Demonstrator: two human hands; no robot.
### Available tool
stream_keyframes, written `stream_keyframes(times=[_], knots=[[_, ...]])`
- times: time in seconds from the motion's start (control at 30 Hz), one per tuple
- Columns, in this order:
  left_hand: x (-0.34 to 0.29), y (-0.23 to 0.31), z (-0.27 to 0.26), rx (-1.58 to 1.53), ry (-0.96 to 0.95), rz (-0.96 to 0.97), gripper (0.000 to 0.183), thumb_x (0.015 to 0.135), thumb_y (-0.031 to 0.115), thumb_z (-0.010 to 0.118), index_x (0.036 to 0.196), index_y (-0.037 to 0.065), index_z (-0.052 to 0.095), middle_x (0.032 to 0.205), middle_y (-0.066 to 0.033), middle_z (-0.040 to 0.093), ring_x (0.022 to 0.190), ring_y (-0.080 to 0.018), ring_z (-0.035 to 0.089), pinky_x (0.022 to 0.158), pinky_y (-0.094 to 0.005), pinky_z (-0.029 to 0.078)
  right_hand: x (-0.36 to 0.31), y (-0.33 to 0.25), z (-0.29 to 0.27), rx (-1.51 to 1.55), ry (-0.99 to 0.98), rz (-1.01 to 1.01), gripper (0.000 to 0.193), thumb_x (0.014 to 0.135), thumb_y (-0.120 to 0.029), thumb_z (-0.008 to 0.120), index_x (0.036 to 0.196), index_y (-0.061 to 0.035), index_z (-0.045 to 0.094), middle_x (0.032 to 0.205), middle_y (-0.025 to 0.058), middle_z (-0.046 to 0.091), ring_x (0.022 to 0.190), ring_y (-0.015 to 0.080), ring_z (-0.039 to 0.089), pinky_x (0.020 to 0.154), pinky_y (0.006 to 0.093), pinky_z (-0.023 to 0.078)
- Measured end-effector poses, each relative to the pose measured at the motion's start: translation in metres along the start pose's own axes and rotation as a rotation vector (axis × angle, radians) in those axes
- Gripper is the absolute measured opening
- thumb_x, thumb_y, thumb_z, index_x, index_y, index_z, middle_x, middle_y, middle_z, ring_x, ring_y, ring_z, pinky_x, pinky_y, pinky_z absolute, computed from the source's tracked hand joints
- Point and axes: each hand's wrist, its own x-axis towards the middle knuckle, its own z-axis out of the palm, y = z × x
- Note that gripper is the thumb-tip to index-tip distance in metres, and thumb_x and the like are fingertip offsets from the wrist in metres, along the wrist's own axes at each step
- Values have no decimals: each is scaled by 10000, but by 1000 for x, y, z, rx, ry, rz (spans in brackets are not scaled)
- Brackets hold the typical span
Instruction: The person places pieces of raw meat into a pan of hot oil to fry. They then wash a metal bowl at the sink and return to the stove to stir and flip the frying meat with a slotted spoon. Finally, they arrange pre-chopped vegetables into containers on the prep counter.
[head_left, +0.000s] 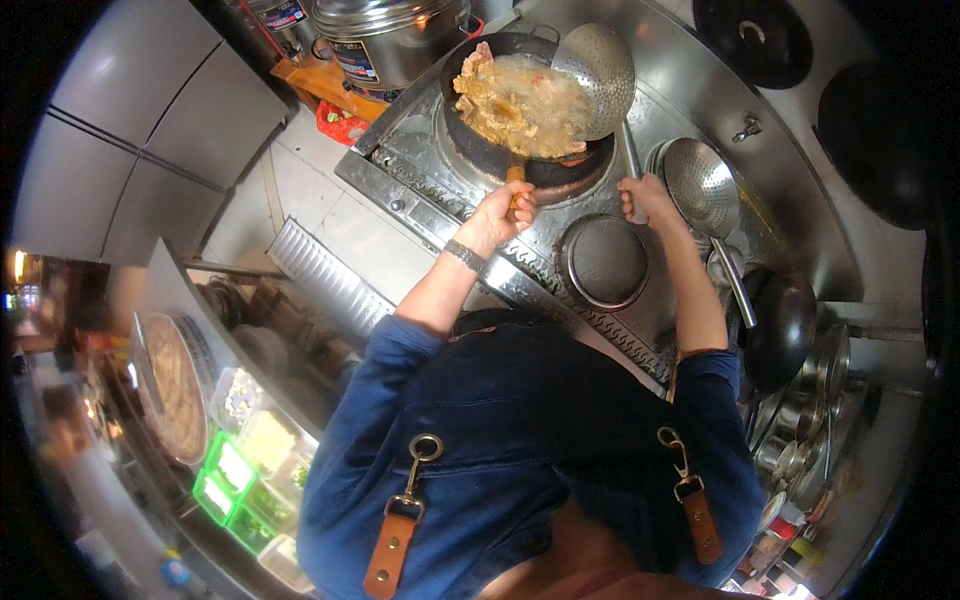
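- From afar I see my left hand (503,217), fingers wrapped around the handle (516,177) of the wok (474,147).
- My right hand (652,200) has its fingers closed on the skimmer (598,82).
- Food (520,105) fills the wok (skimmer tilted over its right side) above the stove (425,190).

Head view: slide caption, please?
Left hand grips the brown handle of a wok of food; right hand holds a perforated ladle over its edge.

Near the left end of the steel stove (415,175), the left hand (502,213) grips the brown handle (516,174) of a dark wok (518,43) holding chunky golden-brown food (520,105). The right hand (652,200) holds a perforated ladle (602,80) above it. A round dark disc (607,260) lies nearer the stove's front edge.
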Motion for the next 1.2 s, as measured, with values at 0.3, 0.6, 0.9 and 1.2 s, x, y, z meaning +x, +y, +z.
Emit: stream_keyframes(times=[0.3, 0.6, 0.9, 1.2], knots=[[1, -1, -6, -17, 29, -37, 154, 840, 77, 537, 716, 71, 446, 606, 3, 461, 473, -68, 427, 381, -180, 287, 1, 4, 0, 56, -89, 72, 154, 786, -151, 582, 696, -65, 492, 572, 25, 503, 446, 127, 485, 406, 299, 422], [-2, 2, -2, -23, 33, -32, 168, 834, 70, 534, 703, 77, 430, 595, 13, 435, 460, -69, 408, 376, -180, 291, 11, 14, -12, 137, -247, 163, 165, 783, -142, 586, 662, -75, 497, 529, 17, 480, 429, 123, 458, 409, 288, 409], [-3, 0, 0, 24, 35, 8, 145, 855, 72, 536, 739, 62, 449, 612, 19, 440, 484, -39, 393, 378, -147, 268, 9, 11, -14, 173, -307, 166, 167, 802, -146, 566, 672, -64, 502, 531, 19, 477, 421, 116, 443, 404, 274, 400], [-3, 3, -4, 22, 53, -28, 122, 842, 96, 539, 750, 69, 462, 626, 3, 479, 473, -58, 440, 377, -169, 307, 17, 20, -13, 165, -362, 177, 163, 802, -138, 561, 666, -74, 497, 527, 20, 473, 417, 115, 446, 410, 293, 416]])
